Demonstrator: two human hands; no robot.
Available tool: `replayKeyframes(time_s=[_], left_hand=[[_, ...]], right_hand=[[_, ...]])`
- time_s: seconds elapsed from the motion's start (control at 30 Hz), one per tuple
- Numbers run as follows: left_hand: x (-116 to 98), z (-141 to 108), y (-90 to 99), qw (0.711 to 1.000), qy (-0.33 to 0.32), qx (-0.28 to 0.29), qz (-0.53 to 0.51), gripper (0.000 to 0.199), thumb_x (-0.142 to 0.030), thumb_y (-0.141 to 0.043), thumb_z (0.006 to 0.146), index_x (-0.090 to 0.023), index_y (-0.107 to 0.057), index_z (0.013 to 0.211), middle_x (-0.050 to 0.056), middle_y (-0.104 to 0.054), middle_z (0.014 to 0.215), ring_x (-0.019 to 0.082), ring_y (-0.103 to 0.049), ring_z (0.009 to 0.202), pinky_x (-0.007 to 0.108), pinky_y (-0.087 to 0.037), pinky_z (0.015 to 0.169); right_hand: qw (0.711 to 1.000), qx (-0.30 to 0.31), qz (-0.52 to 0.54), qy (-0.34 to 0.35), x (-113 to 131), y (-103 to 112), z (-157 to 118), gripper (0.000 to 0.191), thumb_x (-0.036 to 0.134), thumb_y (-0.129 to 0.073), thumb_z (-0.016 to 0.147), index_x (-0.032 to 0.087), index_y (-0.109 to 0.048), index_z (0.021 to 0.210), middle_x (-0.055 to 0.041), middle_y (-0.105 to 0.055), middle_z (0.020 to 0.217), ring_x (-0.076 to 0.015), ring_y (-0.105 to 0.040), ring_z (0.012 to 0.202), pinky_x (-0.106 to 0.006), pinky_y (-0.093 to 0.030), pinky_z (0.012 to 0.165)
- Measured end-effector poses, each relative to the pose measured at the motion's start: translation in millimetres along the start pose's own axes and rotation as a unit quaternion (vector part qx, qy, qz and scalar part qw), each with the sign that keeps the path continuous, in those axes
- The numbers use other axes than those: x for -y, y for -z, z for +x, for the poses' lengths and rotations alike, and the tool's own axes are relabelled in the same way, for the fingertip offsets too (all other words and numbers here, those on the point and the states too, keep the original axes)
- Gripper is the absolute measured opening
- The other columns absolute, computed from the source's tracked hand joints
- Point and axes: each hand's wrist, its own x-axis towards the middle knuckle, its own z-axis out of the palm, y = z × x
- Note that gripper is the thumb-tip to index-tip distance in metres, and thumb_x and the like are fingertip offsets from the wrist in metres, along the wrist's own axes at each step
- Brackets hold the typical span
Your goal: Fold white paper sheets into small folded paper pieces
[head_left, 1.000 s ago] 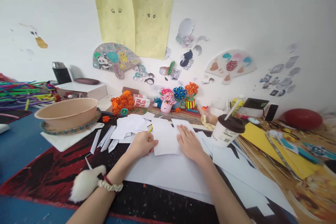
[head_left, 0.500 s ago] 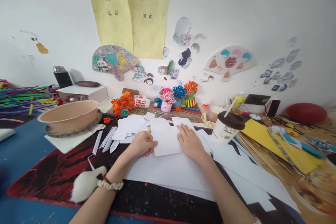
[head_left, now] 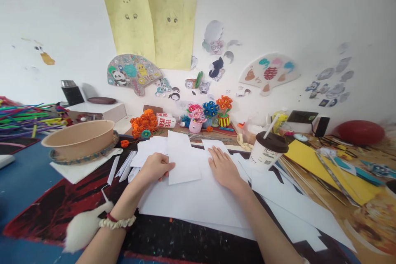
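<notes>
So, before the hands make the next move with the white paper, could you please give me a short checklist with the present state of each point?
1. Left hand has a grip on the small white sheet: ok, fingers pinch its left edge.
2. Right hand steadies the paper: ok, it lies flat, palm down, on the white paper beside that sheet.
3. Large white sheets underneath lie flat: ok.
4. Coffee cup clear of the right hand: ok, upright and apart from it, but close.
5. Sheet edge straight or creased: cannot tell.
6. Loose paper scraps out of the way: not ok, they touch the sheet's far left side.
</notes>
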Motion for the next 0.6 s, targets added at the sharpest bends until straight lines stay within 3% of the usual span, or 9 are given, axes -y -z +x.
replayKeyframes(time_s=[0.1, 0.2, 0.27, 0.37, 0.5, 0.6], left_hand=[[-5, -2, 1.3, 0.999, -0.039, 0.006, -0.025, 0.038, -0.047, -0.055, 0.067, -0.020, -0.035, 0.048, -0.006, -0.048, 0.038, 0.008, -0.038, 0.033, 0.021, -0.028, 0.040], [-12, -5, -3.8, 0.997, -0.066, 0.012, -0.044, 0.039, -0.050, -0.055, 0.068, -0.020, -0.037, 0.050, -0.006, -0.047, 0.038, 0.008, -0.038, 0.034, 0.021, -0.030, 0.042], [-15, -6, -7.3, 0.996, -0.076, 0.005, -0.054, 0.039, -0.050, -0.055, 0.068, -0.020, -0.039, 0.051, -0.006, -0.049, 0.039, 0.008, -0.039, 0.034, 0.021, -0.031, 0.044], [-17, -6, -10.0, 0.994, -0.089, -0.003, -0.064, 0.037, -0.048, -0.055, 0.070, -0.019, -0.040, 0.052, -0.006, -0.051, 0.041, 0.009, -0.041, 0.035, 0.021, -0.032, 0.045], [-21, -7, -9.8, 0.990, -0.113, 0.005, -0.080, 0.038, -0.050, -0.057, 0.071, -0.018, -0.047, 0.052, -0.003, -0.053, 0.048, 0.010, -0.046, 0.043, 0.021, -0.034, 0.047], [-27, -12, -7.5, 0.980, -0.114, 0.007, -0.162, 0.038, -0.054, -0.058, 0.070, -0.016, -0.058, 0.065, 0.001, -0.061, 0.064, 0.014, -0.055, 0.062, 0.022, -0.041, 0.053]], right_hand=[[0.997, -0.037, 0.066, -0.005, 2, 6, 1, 0.052, 0.034, -0.032, 0.091, 0.010, -0.040, 0.136, -0.0126, -0.039, 0.142, -0.0248, -0.031, 0.133, -0.040, -0.020, 0.108], [0.976, -0.069, 0.208, -0.007, 10, 16, 3, 0.048, 0.040, -0.033, 0.090, 0.010, -0.060, 0.117, -0.0149, -0.055, 0.127, -0.0259, -0.045, 0.122, -0.038, -0.029, 0.104], [0.946, -0.064, 0.319, 0.003, 16, 23, 3, 0.048, 0.046, -0.034, 0.090, 0.013, -0.067, 0.100, -0.0133, -0.062, 0.116, -0.0257, -0.053, 0.111, -0.037, -0.036, 0.098], [0.898, -0.034, 0.438, 0.008, 24, 31, 1, 0.044, 0.054, -0.048, 0.082, 0.016, -0.068, 0.091, -0.0108, -0.067, 0.103, -0.0273, -0.059, 0.100, -0.038, -0.042, 0.090], [0.809, -0.025, 0.587, 0.014, 26, 39, -2, 0.041, 0.050, -0.066, 0.071, 0.018, -0.065, 0.096, -0.0100, -0.068, 0.101, -0.0261, -0.061, 0.094, -0.038, -0.045, 0.084], [0.754, 0.051, 0.655, 0.022, 25, 45, -6, 0.048, 0.047, -0.069, 0.070, 0.019, -0.059, 0.108, -0.0096, -0.070, 0.093, -0.0245, -0.066, 0.079, -0.038, -0.049, 0.073]])
